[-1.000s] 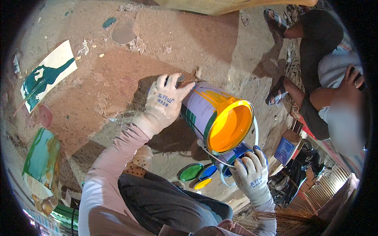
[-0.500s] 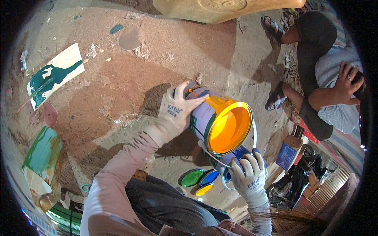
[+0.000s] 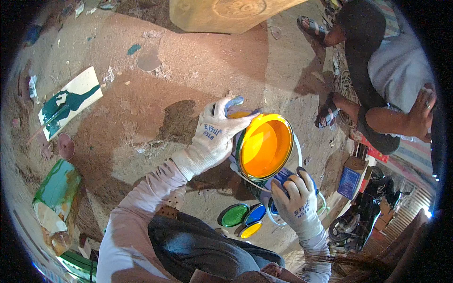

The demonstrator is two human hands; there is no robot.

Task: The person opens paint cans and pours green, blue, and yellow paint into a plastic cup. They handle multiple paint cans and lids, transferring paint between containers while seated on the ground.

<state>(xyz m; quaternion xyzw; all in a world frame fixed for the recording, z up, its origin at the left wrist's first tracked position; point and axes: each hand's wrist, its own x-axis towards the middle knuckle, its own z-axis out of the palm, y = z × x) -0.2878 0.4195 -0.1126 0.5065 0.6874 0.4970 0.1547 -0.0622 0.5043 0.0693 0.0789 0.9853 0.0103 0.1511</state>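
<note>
My gloved left hand is closed on the side of an open paint can with a pale and dark-green label. Bright yellow-orange paint coats its inside, and its mouth faces up and to the right. A thin white bail handle hangs at its right side. Below it, partly hidden, is a second can with blue at its top. My gloved right hand curls over this second can's right side, its fingertips partly hidden. Green, blue and yellow lids lie nearby.
A paint-smeared white sheet with a stick lies far left. Below it stands a green-stained container. A large tan container is at the far edge. Another person sits at right, near a blue box.
The yellow paint can has shifted slightly left and its mouth faces more toward me. My right hand has risen a little. The other person's hand has lowered, and the whole view has shifted slightly.
</note>
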